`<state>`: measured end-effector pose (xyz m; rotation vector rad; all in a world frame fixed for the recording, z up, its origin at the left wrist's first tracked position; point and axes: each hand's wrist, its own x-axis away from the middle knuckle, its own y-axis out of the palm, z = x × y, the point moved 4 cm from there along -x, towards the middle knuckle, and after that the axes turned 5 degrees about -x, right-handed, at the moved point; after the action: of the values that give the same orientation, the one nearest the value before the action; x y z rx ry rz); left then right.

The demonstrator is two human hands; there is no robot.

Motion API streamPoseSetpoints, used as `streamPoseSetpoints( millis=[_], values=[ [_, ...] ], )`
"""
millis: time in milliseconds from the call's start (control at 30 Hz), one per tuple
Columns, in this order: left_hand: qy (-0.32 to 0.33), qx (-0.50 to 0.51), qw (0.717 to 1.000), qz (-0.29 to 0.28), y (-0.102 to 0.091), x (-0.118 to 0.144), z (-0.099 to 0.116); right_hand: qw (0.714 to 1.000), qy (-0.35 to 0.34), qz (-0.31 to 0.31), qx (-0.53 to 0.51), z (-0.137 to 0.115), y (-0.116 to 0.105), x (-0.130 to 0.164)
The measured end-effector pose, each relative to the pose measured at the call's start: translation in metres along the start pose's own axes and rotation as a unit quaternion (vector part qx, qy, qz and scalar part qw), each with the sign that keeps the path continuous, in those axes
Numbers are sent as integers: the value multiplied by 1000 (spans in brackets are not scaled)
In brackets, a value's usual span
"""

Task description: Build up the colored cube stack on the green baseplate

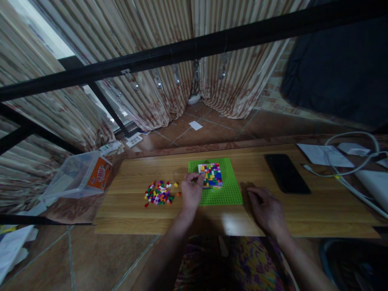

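Head cam: low wood board (303, 210) on tiled floor, striped curtains across top of frame. Green baseplate (227, 194) at centre, multicolour brick block (212, 174) on its upper left. I see left hand (191, 192) at the block's left edge, fingers pinched; can't tell if a brick is in them. Right hand (266, 210) flat on board, lower right of plate, loosely open, holding nothing. Loose brick pile (159, 193) left of centre. Risk: left wrist could sweep pile, scatter pcs. Clear plastic box (75, 176) at left lies tipped; contents unclear.

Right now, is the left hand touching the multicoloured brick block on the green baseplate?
Touching: the head view shows the left hand with fingertips on the brick block.
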<state>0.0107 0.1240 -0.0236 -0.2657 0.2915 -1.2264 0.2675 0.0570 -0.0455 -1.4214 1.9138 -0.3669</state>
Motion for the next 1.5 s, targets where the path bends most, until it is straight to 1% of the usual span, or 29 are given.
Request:
streamPoseSetpoints(
  millis=[133, 233, 400, 500, 600, 667, 767, 900, 1000, 1100, 1200, 1267, 1500],
  values=[
    [-16, 12, 1000, 13, 2, 1, 1, 1000, 8, 0, 5, 2, 1, 0],
    [-8, 12, 1000, 27, 2, 1, 5, 1000, 3, 4, 14, 3, 2, 1],
    [2, -15, 999, 46, 2, 2, 10, 1000, 6, 2, 14, 4, 2, 2],
    [-9, -11, 999, 38, 2, 2, 9, 1000, 3, -2, 18, 3, 2, 2],
    [-23, 17, 999, 15, 1, 1, 8, 1000, -2, -10, 16, 3, 1, 2],
    [-23, 41, 999, 1, -3, 2, 8, 1000, -5, -11, 12, 2, 1, 1],
    [-6, 57, 998, 1, -19, 7, 7, 1000, -11, -11, 13, 2, 0, 1],
    [7, 31, 999, 14, -52, 21, -2, 1000, -6, -9, 20, 1, -2, 1],
    [-2, -9, 1000, 25, -79, 40, -17, 1000, 3, -12, 29, 2, -2, 2],
    [-3, -48, 999, 16, -99, 64, -30, 999, 10, -11, 39, 7, -2, 4],
    [26, -70, 997, 12, -110, 83, -36, 999, 16, -16, 49, 11, -2, 4],
    [37, -90, 995, 19, -114, 87, -38, 998, 18, -19, 55, 10, -2, 4],
    [35, -146, 987, 56, -128, 71, -41, 998, -1, -7, 64, 2, -5, 4]
  ],
)
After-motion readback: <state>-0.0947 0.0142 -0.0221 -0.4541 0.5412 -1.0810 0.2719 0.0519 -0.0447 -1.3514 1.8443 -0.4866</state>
